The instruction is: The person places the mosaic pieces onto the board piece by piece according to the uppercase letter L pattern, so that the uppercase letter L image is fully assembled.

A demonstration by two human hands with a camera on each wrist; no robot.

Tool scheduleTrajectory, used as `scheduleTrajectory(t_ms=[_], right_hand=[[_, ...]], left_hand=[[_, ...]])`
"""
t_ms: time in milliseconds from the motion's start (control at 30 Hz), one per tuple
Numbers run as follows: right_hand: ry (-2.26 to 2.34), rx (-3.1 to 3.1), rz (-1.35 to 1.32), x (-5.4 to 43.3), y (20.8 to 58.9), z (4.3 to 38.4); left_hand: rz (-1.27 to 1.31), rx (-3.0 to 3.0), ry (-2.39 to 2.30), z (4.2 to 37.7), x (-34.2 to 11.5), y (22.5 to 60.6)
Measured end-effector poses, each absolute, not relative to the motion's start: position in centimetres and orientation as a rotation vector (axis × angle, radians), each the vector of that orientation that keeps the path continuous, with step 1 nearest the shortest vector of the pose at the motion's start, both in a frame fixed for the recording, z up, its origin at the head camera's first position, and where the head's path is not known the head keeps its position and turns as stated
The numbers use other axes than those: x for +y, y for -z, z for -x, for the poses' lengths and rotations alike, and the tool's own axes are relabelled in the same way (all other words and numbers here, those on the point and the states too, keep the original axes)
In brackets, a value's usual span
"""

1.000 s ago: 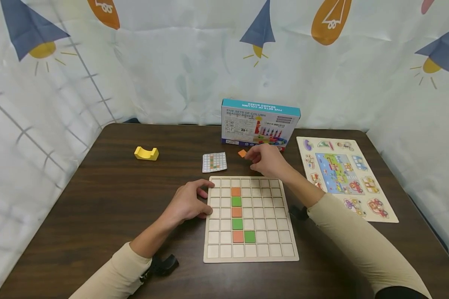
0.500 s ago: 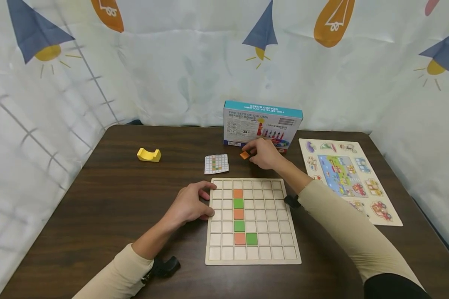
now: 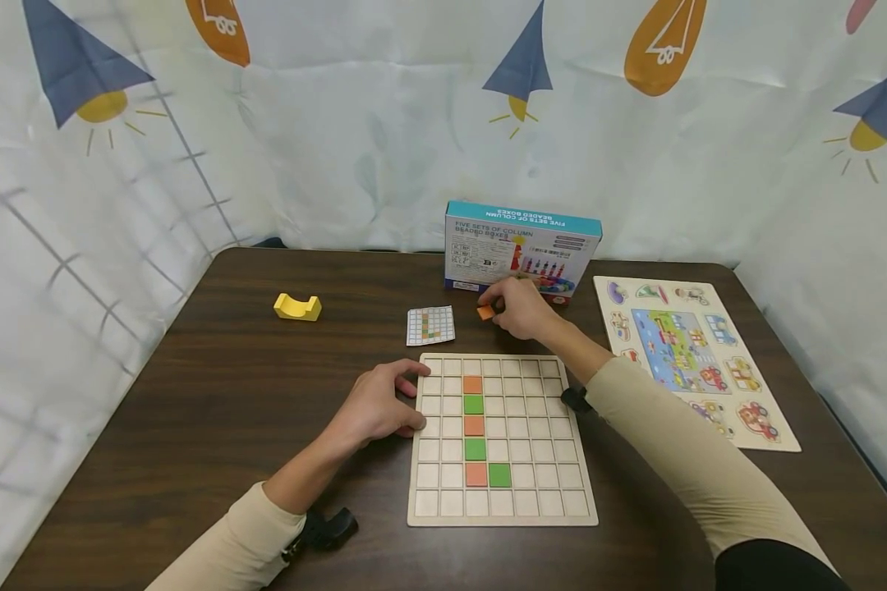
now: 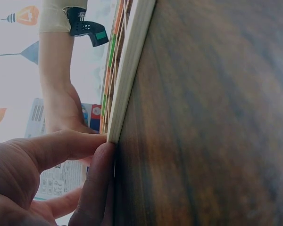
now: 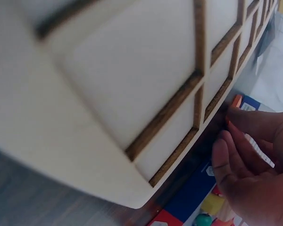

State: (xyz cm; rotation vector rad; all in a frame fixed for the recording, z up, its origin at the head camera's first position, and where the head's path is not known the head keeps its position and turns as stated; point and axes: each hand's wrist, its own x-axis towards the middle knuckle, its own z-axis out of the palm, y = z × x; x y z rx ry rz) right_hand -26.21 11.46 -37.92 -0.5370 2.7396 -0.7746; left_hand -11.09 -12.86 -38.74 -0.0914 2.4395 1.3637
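Note:
In the head view, a square wooden grid board (image 3: 521,427) lies on the table, with a column of orange tiles (image 3: 474,425) and green tiles (image 3: 473,404), plus a green tile beside the bottom one. My left hand (image 3: 379,402) rests at the board's upper left, its thumb and finger spread apart along the edge; the left wrist view shows fingertips (image 4: 104,153) touching that edge. Beyond the board, my right hand (image 3: 521,308) pinches a loose orange tile (image 3: 485,312) between thumb and finger, close to the tabletop. A small pattern card (image 3: 430,326) lies left of it.
A cardboard box (image 3: 480,246) stands just behind my right hand. At the right lies a picture puzzle board (image 3: 739,410), partly covered by the right sleeve. A yellow curved block (image 3: 297,308) sits at the far left of the dark table (image 3: 214,427).
My right hand has closed in on the loose orange tile and now pinches it. The left hand keeps its place at the board's edge. The whole head view has shifted slightly.

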Motion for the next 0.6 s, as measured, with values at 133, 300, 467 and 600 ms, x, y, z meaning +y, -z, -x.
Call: scheduleTrajectory(t_ms=[133,300,467,600], right_hand=[[0.760,2.749,0.587,11.52,37.98,26.23],[0.737,2.758,0.616,11.58,37.92,26.23],[0.740,2.752,0.614,11.65,37.76,26.26],[0.754,2.749,0.578,11.79,37.42,26.05]], left_hand=[[0.091,2.441,-1.361,11.09,-12.85,38.72],[0.086,2.448,-1.364,11.09,-12.85,38.79],[0.084,2.456,-1.364,11.07,-12.86,38.86],[0.084,2.460,-1.360,11.14,-12.88,38.98]])
